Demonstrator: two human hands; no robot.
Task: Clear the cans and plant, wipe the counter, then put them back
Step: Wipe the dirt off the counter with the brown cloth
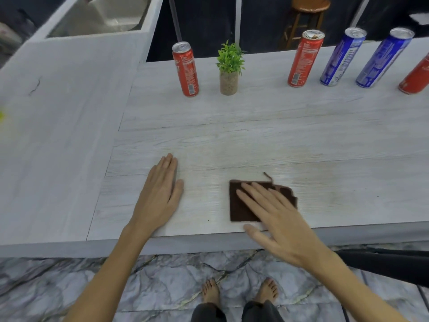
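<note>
One red can (416,77) cut off at right edge; right hand (276,219) covers cloth (241,205)

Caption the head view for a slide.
Right hand presses a brown cloth on the pale wood-grain counter; left hand lies flat beside it.

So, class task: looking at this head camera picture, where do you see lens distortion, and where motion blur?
Head view: wide-angle bending makes the blue cans lean outward and the counter edge bow; the right hand on the brown cloth is slightly smeared; the left hand looks sharper.

right hand (276,219) flat on cloth (241,205), cans behind
</note>
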